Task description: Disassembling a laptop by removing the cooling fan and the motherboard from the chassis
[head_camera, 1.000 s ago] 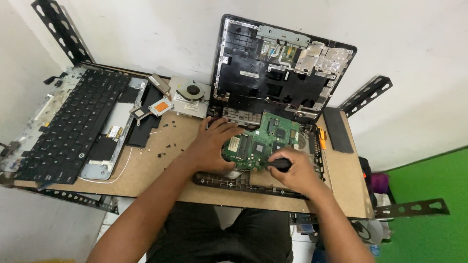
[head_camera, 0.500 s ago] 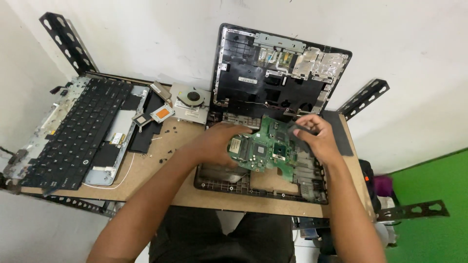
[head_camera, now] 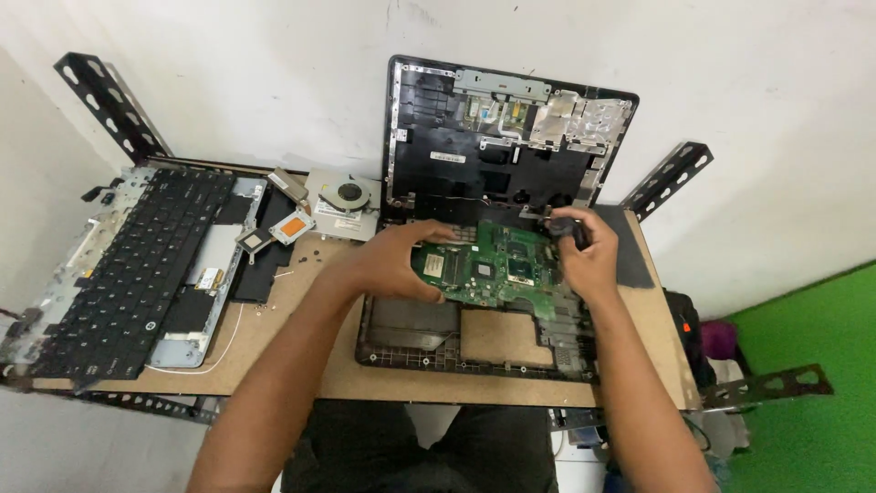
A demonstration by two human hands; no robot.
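On the surface (head_camera: 301, 365), the keyboard (head_camera: 137, 265) and fan (head_camera: 347, 196) lie already removed at left. The left hand (head_camera: 392, 265) grips the green board (head_camera: 488, 269), lifted clear above the empty base (head_camera: 456, 351); the right hand (head_camera: 584, 260) closes on a small dark part at its far corner.

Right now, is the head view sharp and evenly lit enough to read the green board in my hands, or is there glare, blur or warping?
Head view: even, soft light, no glare on the green circuit board; board chips fairly sharp; left hand and right hand slightly soft, the dark object in the right hand indistinct; wide-angle bending shows at the metal brackets and table edge.
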